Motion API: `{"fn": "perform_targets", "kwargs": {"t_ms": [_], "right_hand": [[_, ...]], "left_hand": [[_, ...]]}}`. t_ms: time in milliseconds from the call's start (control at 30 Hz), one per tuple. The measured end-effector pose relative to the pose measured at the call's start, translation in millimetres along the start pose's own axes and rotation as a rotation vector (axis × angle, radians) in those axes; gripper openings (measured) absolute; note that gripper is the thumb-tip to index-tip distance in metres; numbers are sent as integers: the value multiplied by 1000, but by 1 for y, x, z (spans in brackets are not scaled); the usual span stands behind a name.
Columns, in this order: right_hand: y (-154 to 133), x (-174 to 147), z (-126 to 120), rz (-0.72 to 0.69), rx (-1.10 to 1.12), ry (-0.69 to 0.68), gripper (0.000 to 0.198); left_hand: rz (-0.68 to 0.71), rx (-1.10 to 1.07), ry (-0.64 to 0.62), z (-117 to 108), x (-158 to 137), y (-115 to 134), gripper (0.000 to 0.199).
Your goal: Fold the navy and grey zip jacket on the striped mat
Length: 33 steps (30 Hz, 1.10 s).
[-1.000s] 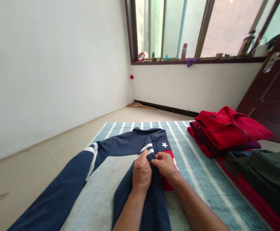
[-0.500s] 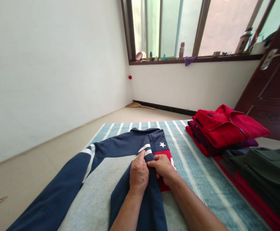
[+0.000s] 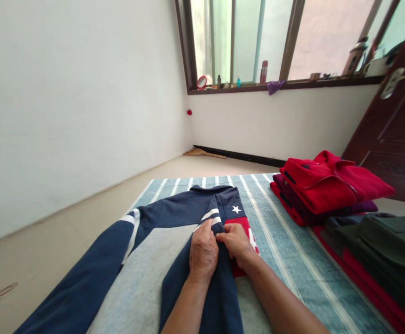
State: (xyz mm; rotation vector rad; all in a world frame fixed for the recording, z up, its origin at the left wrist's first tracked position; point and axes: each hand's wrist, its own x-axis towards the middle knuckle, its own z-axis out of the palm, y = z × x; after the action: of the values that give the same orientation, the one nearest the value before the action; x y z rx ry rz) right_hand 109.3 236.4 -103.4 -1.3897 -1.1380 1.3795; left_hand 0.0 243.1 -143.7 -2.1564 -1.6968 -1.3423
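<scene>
A navy and grey sweatshirt (image 3: pixel 174 241) with white stripes lies spread out, collar away from me. Its left sleeve stretches toward the lower left. The other sleeve (image 3: pixel 219 283) is folded in over the grey body. Fingers pressed together, my left hand (image 3: pixel 203 253) grips this folded sleeve just below its white stripes. My right hand (image 3: pixel 236 241) pinches the sleeve's right edge between thumb and fingers, close beside the left. A red panel with white lettering and a white star (image 3: pixel 236 209) show at the right edge. My fingertips are partly hidden in the cloth.
The sweatshirt rests on a striped blue-green cloth (image 3: pixel 275 232). To the right are a stack of folded red and maroon clothes (image 3: pixel 331 181) and a dark green folded garment (image 3: pixel 390 246). Beyond stand a dark door (image 3: pixel 390 139) and a windowsill (image 3: pixel 292 84) with small items.
The view has shifted very slightly. Both hands keep their hold on the folded sleeve in nearly the same place.
</scene>
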Motion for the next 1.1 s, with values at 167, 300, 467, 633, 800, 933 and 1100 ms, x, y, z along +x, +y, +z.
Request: {"fn": "perform_targets", "kwargs": {"t_ms": [167, 300, 467, 633, 800, 933, 1100], "right_hand": [[2, 2, -1, -15, -85, 86, 12], [3, 4, -3, -49, -122, 76, 17], [3, 4, -6, -9, -72, 25, 26], [1, 5, -13, 46, 19, -52, 34], [0, 3, -25, 76, 93, -245, 16], [3, 6, -33, 65, 157, -407, 16], [8, 8, -32, 37, 170, -416, 29]], "left_hand": [[4, 7, -15, -2, 1, 1, 37], [6, 9, -28, -3, 1, 2, 38], [-12, -12, -31, -1, -1, 0, 39], [-86, -55, -27, -2, 0, 2, 38], [-122, -103, -38, -9, 3, 7, 27], [-103, -90, -5, -10, 4, 7, 12], [-62, -46, 20, -7, 5, 5, 22]]}}
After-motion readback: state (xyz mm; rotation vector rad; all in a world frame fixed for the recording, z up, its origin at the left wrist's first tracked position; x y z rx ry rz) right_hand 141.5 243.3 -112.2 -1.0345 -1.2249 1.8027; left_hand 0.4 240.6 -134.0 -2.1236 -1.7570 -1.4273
